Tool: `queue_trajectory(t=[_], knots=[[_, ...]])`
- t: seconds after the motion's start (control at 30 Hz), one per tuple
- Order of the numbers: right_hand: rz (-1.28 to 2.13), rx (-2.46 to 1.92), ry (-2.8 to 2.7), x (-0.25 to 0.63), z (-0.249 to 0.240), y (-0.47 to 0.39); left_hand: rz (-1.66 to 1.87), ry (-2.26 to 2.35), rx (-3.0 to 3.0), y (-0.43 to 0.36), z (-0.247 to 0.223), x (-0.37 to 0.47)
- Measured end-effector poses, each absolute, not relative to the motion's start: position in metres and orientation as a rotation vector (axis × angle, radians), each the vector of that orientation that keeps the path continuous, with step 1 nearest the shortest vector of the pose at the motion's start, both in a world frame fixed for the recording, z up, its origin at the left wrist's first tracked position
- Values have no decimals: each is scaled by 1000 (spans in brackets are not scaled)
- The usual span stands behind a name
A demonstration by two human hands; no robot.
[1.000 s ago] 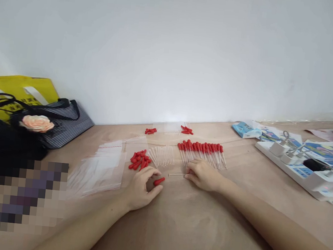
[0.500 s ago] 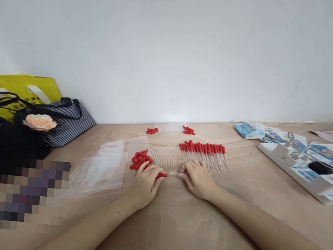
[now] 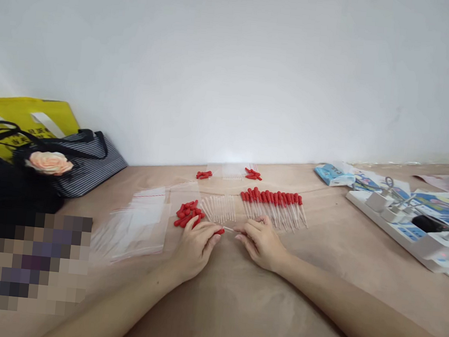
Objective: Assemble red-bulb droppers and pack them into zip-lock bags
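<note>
Pinched in my left hand is a red rubber bulb, its end showing past the fingertips. My right hand grips a thin clear tube that points left, its tip at the bulb's end. A pile of red bulbs lies just beyond my left hand. Several clear tubes are laid side by side behind the gap between my hands. Beyond my right hand is a row of tubes with red bulbs on their ends.
Clear zip bags lie to the left, near a striped bag, a yellow bag and a fabric flower. Small red bulb groups sit near the wall. On the right are a tissue pack and a power strip.
The bulb and the tube have come together: the tube in my right hand has moved left and up to the bulb, and less of the bulb shows past my left fingers.
</note>
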State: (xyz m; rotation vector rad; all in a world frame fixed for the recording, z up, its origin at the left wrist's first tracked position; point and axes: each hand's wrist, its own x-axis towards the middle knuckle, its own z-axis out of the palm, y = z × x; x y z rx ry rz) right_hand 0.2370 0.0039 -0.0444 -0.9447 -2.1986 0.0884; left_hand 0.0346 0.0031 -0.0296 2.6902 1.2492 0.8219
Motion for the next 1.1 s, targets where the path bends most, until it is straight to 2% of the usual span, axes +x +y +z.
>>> queue_trajectory(t=[0.3,0.7,1.1], knots=[[-18,-933,-2082,234,-46,2,841,1284,2577,2,-31,36],[6,-822,-2273,236,-44,-2,1028,1168,2699,0,-28,36],[-285,-766,-2368,238,-44,-1,868,1033,2898,-4,-28,39]])
